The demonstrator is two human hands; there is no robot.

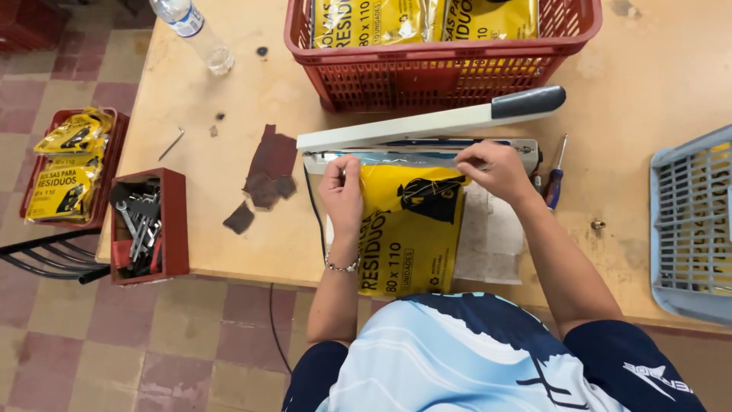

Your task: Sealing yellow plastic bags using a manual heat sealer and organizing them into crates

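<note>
A yellow plastic packet with black print point(408, 233) lies on the wooden table point(648, 84), its clear top edge laid across the bar of a white impulse sealer point(427, 126). The sealer's arm, with a dark grey handle point(528, 101), stands raised. My left hand point(341, 192) pinches the packet's top left corner at the sealing bar. My right hand point(496, 168) pinches the top right corner. A bracelet sits on my left wrist.
A red basket point(442, 72) of yellow packets stands behind the sealer. A grey-blue crate point(690, 225) is at the right edge. A screwdriver point(555, 179), a water bottle point(192, 30), brown scraps point(267, 172), a red tool box point(146, 225) and a red tray of packets point(72, 164) lie around.
</note>
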